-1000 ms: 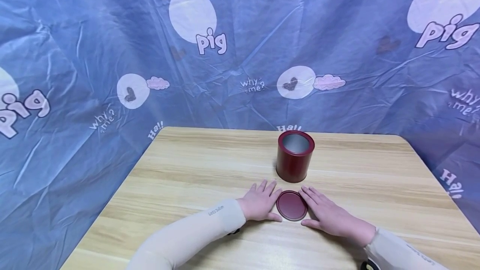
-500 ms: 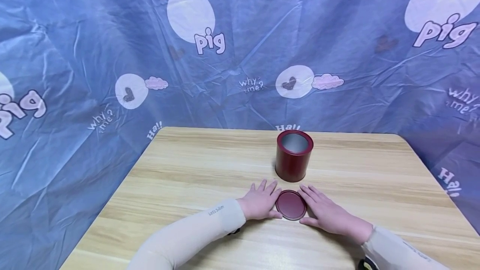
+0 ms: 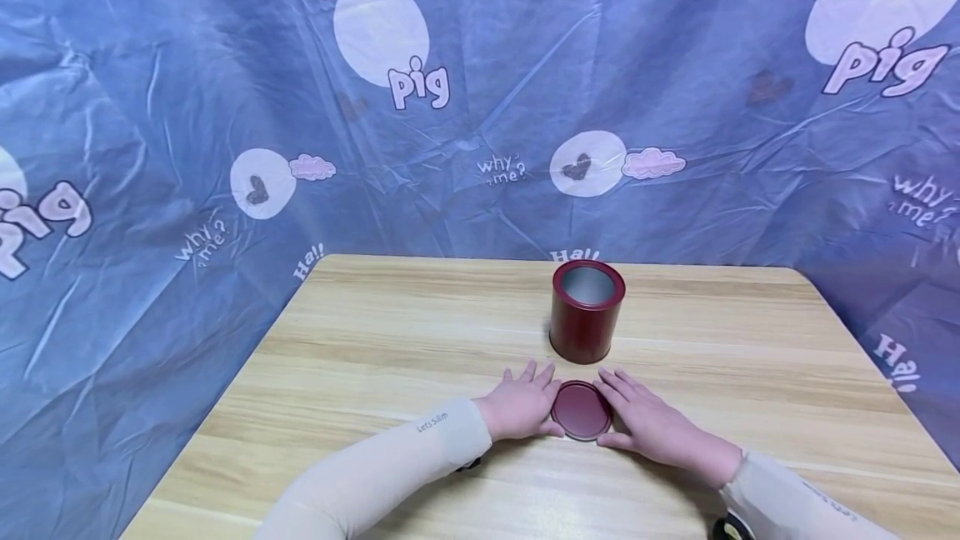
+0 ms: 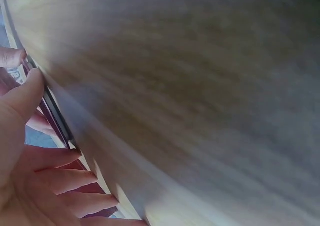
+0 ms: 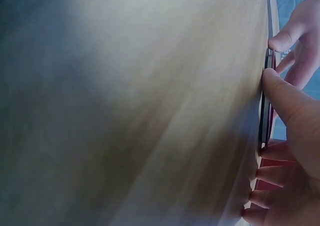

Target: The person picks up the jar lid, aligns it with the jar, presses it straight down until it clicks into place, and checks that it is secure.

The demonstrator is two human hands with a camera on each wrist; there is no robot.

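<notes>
A round dark red lid lies flat on the wooden table. My left hand rests at its left side, fingers spread and straight, with thumb and index finger right at the rim. On the opposite side my right hand lies with straight fingers, its thumb and index fingertip also close to the rim. Both wrist views show the thin lid edge beside the thumb, seen side-on near the tabletop. Just behind the lid stands an upright dark red can, its top uncovered and its inside silvery grey.
The light wooden tabletop reaches back to a blue printed cloth hanging behind it and around the sides. Pale sleeves cover both forearms, and a dark band shows at the right wrist.
The head view has shifted very slightly. Both hands, the lid and the can keep practically the same places.
</notes>
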